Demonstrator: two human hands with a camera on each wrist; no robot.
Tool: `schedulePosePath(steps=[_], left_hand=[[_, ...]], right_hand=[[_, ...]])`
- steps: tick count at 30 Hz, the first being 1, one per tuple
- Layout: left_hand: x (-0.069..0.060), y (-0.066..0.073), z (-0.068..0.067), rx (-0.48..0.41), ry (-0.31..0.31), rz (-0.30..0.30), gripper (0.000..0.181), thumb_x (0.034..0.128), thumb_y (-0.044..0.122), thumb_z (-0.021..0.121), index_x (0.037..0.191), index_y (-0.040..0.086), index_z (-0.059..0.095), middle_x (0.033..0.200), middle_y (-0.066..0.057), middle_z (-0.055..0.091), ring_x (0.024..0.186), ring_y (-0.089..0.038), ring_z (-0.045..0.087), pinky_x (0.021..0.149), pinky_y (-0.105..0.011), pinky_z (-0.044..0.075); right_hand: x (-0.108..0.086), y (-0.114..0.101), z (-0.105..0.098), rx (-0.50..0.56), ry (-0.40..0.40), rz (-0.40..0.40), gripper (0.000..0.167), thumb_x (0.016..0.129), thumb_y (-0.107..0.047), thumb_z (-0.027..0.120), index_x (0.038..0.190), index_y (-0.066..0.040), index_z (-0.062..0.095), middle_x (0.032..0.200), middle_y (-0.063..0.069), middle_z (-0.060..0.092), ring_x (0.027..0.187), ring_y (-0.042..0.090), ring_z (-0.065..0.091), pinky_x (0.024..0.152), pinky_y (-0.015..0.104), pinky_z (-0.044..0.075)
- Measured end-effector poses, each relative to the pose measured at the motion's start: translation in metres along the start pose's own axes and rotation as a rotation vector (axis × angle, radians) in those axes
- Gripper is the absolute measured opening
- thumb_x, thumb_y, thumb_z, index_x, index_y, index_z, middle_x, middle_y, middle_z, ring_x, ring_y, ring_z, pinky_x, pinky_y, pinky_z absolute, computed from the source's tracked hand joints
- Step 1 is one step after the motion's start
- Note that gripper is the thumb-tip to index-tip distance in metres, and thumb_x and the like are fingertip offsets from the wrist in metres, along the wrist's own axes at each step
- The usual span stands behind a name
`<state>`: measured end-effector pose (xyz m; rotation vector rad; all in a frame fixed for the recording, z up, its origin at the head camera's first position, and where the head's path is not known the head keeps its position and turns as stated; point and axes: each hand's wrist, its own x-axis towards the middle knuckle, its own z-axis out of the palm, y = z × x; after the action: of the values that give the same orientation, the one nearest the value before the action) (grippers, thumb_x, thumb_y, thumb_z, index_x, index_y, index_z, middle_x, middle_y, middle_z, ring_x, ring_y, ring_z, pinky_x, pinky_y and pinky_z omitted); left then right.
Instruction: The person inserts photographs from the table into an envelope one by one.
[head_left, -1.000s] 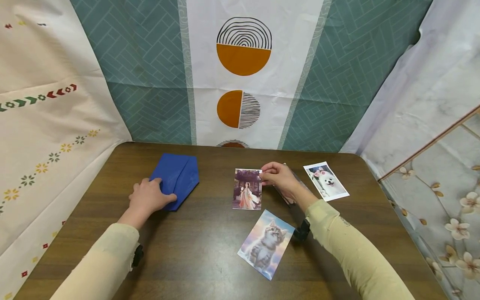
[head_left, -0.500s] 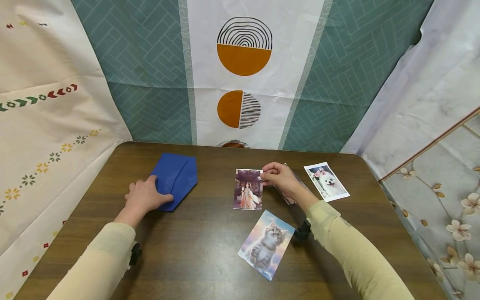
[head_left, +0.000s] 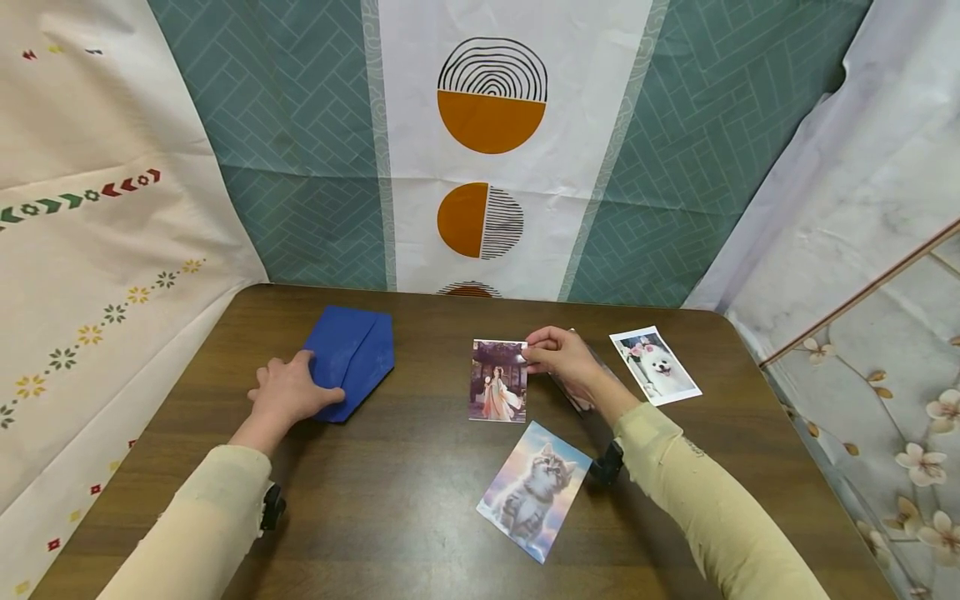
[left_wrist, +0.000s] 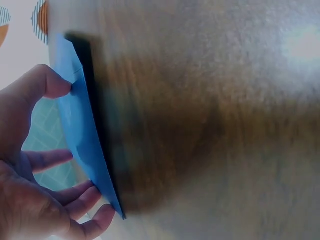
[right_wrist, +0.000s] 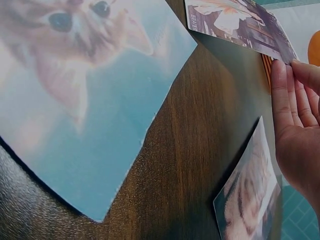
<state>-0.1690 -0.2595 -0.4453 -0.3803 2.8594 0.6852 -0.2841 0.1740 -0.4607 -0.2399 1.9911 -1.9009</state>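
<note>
My left hand (head_left: pixel 288 392) rests on the blue envelope (head_left: pixel 356 346) at the table's left, its thumb and fingers spread apart. In the left wrist view, the thumb and fingertips touch the envelope (left_wrist: pixel 82 120) along its side. My right hand (head_left: pixel 562 360) pinches the right edge of a photo (head_left: pixel 497 385) of a figure in a long robe; the right wrist view shows the photo's corner (right_wrist: pixel 250 27) between thumb and fingers. Another photo (head_left: pixel 581 400) lies partly hidden under the right hand and forearm. A kitten photo (head_left: pixel 534 492) lies nearer the front.
A white-dog photo (head_left: pixel 655 365) lies toward the right rear of the brown wooden table (head_left: pixel 390 500). Patterned cloth (head_left: pixel 322 167) hangs behind the table's back edge, with more cloth at both sides.
The left hand has shifted slightly left, and the envelope has slid a little with it. The right hand still pinches the robed-figure photo, almost unmoved.
</note>
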Motion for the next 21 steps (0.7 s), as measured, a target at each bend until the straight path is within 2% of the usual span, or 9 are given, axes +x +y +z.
schedulePosePath(steps=[9, 17, 21], left_hand=[[0.000, -0.003, 0.012, 0.001, 0.061, 0.025, 0.101, 0.0856, 0.045, 0.081, 0.156, -0.011, 0.035, 0.140, -0.054, 0.031, 0.132, -0.071, 0.026, 0.095, -0.083, 0.028], [-0.002, -0.006, 0.011, 0.025, 0.084, 0.051, 0.099, 0.0854, 0.045, 0.080, 0.154, -0.013, 0.039, 0.145, -0.052, 0.037, 0.134, -0.071, 0.031, 0.097, -0.083, 0.031], [-0.001, -0.007, 0.011, 0.005, 0.092, 0.042, 0.096, 0.0850, 0.044, 0.081, 0.153, -0.011, 0.041, 0.145, -0.052, 0.036, 0.133, -0.070, 0.031, 0.096, -0.082, 0.031]], right_hand=[[0.000, 0.002, 0.001, 0.015, -0.007, 0.000, 0.018, 0.101, 0.007, 0.067, 0.118, 0.007, 0.061, 0.094, 0.004, 0.071, 0.085, 0.016, 0.071, 0.080, 0.033, 0.063], [0.002, 0.004, 0.001, 0.005, -0.022, -0.007, 0.017, 0.101, 0.006, 0.067, 0.117, 0.006, 0.062, 0.094, 0.003, 0.072, 0.087, 0.016, 0.071, 0.082, 0.033, 0.063], [0.001, 0.004, 0.002, -0.013, -0.027, -0.006, 0.016, 0.102, 0.004, 0.068, 0.117, 0.005, 0.062, 0.094, 0.002, 0.072, 0.089, 0.015, 0.071, 0.084, 0.034, 0.063]])
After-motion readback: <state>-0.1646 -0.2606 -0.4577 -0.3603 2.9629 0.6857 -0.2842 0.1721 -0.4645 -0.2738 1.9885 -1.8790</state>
